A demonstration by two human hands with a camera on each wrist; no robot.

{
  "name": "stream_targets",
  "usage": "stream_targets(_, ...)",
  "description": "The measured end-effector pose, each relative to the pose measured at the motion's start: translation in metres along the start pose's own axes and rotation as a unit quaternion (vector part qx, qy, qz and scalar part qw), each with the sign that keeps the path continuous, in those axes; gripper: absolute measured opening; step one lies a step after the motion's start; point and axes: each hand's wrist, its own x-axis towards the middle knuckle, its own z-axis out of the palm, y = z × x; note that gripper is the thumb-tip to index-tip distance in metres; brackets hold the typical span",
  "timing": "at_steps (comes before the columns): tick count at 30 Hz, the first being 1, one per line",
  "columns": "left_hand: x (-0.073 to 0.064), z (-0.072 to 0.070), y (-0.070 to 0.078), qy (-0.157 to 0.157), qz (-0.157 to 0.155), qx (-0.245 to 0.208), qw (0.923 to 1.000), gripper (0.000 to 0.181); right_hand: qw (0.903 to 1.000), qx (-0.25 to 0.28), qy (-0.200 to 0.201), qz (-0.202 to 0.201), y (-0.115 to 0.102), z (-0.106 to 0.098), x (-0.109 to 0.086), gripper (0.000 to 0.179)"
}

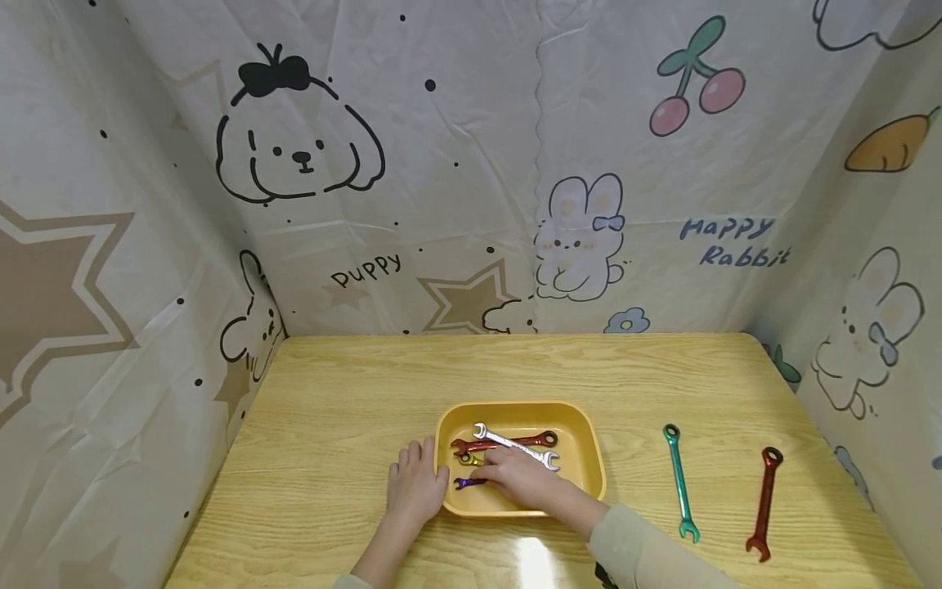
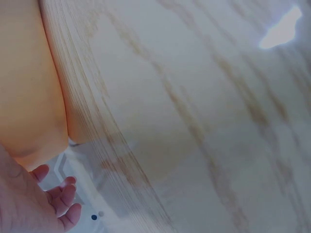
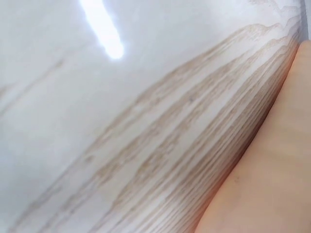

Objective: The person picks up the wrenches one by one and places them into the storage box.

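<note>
A yellow tray (image 1: 593,442) sits on the table, holding several wrenches. My left hand (image 1: 415,484) rests against its left side, fingers extended and thumb at the rim; the left wrist view shows those fingers loosely bent beside the tray wall. My right hand (image 1: 518,476) reaches in over the front rim. Its fingertips lie between a small gold wrench (image 1: 468,460) and a small purple wrench (image 1: 468,483), both partly covered by the hand; I cannot tell whether it grips either. Behind them, a silver wrench (image 1: 508,439) crosses a red wrench (image 1: 465,447).
Right of the tray, a teal wrench (image 1: 679,483) and a dark red wrench (image 1: 765,503) lie apart on the wooden table (image 1: 353,384). Printed cloth (image 1: 471,164) hangs behind the table and along both sides.
</note>
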Motion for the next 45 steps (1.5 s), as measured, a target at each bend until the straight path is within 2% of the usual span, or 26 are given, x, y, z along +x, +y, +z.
stream_targets(9, 0.000, 0.001, -0.001, 0.002, 0.002, 0.002, 1.0000, 0.048, 0.9996, 0.015, 0.020, -0.015, 0.003, 0.003, 0.000, 0.016)
stream_targets(17, 0.000, 0.001, -0.001, 0.005, 0.002, 0.002, 1.0000, 0.048, 0.9989, 0.041, 0.022, -0.003, 0.005, 0.003, -0.001, 0.015)
stream_targets(22, 0.000, 0.001, -0.001, 0.004, 0.001, 0.002, 1.0000, 0.047, 0.9974, 0.060, 0.032, 0.023, 0.005, 0.001, -0.003, 0.015)
stream_targets(27, 0.000, 0.002, -0.001, 0.004, -0.001, 0.000, 1.0000, 0.047, 0.9934, 0.096, 0.024, 0.058, 0.004, -0.005, -0.005, 0.017)
stream_targets(32, 0.000, 0.002, -0.002, 0.004, 0.000, -0.001, 1.0000, 0.049, 0.9906, 0.101, 0.031, 0.087, 0.005, -0.012, -0.007, 0.017)
stream_targets(38, 0.001, 0.003, -0.002, 0.005, 0.001, 0.000, 1.0000, 0.049, 0.9858, 0.095, 0.069, 0.121, 0.008, -0.024, -0.010, 0.019)
stream_targets(45, 0.001, 0.003, -0.002, 0.008, 0.003, -0.002, 1.0000, 0.047, 0.9761, 0.095, 0.150, 0.125, 0.015, -0.035, -0.015, 0.026)
